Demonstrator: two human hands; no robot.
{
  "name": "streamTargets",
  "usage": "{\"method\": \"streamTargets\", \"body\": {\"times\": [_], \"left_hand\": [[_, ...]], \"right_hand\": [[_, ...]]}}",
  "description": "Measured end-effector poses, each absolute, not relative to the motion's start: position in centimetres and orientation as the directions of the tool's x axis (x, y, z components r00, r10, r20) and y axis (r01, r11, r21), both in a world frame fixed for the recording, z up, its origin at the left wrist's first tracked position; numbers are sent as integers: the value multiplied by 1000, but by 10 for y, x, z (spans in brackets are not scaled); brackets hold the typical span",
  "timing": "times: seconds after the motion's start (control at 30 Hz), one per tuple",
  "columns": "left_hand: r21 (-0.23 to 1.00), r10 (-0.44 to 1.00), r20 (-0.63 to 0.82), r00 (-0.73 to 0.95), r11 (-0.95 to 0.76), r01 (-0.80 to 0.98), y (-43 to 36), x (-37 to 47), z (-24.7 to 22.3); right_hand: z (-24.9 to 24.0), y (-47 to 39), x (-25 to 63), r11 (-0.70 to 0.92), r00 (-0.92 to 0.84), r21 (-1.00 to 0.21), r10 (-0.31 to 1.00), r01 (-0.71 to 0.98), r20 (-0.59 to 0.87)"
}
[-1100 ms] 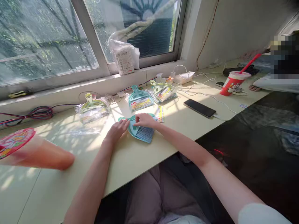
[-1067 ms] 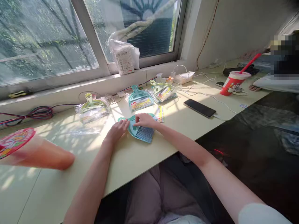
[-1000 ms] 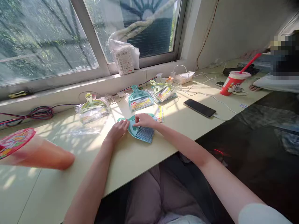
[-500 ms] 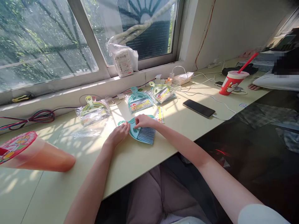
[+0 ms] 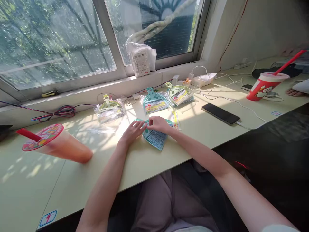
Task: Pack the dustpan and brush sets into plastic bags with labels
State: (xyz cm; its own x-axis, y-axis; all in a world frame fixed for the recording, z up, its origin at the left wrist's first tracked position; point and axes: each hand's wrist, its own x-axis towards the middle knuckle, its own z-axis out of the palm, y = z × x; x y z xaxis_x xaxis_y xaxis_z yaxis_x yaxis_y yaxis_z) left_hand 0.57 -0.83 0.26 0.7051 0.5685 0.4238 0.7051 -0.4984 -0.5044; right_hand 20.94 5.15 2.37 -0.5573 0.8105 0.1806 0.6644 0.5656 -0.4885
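Note:
A teal hand brush (image 5: 156,138) with grey bristles lies on the table, overlapping a teal dustpan (image 5: 170,122) whose edge shows behind it. My left hand (image 5: 134,130) is closed at the handle end, fingers on the brush. Close beside it, my right hand (image 5: 158,123) is curled in a pinch over the upper part of the brush; its fingertips are partly hidden. A yellow printed card (image 5: 176,121) lies right of the dustpan. Behind are wrapped sets: a teal dustpan set (image 5: 154,100), a green dustpan set (image 5: 180,94) and another green set (image 5: 109,109).
At left stands a drink cup (image 5: 70,145) with a red straw. To the right are a phone (image 5: 220,113) on a white cable and a red-and-white cup (image 5: 264,86). A tissue pack (image 5: 141,61) sits on the windowsill. Another person's hand (image 5: 293,92) rests far right.
The view has swung left, so everything sits further right in it. My hands have come closer together over the brush, the left one shifting toward the right.

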Motion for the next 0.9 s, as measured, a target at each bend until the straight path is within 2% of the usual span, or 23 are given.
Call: {"method": "streamTargets", "body": {"times": [0.13,0.33,0.63,0.9], "left_hand": [[-460,566,432,702,-531,711,-7,4,-1],[-561,561,431,707,-448,696,-3,5,-5],[-393,663,393,637,-506,768,-1,8,-9],[-379,617,438,654,-534,756,3,4,-8]], "right_hand": [[22,49,208,595,-569,-467,794,654,215],[21,52,207,604,-582,-444,787,662,203],[21,54,206,605,-607,-473,776,641,170],[27,52,205,608,-630,-476,765,636,136]]}}
